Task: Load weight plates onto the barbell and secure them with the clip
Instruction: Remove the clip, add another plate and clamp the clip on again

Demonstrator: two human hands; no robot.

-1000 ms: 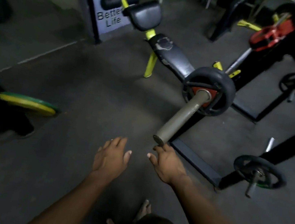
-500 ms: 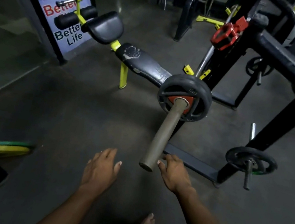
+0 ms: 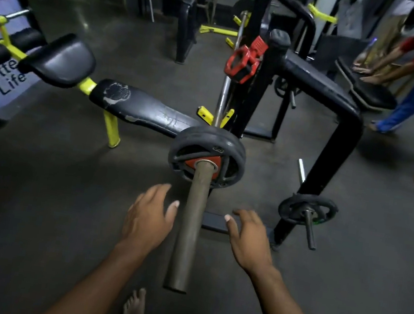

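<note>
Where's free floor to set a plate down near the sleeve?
Bare floor left of the sleeve, in front of the bench. Right is crowded: rack and small plate on a peg.

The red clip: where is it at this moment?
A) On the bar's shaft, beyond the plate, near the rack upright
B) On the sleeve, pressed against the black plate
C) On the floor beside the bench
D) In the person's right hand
A: the red clip sits high on the bar's shaft beside the black rack upright, far beyond the black plate; both hands are empty.
</note>
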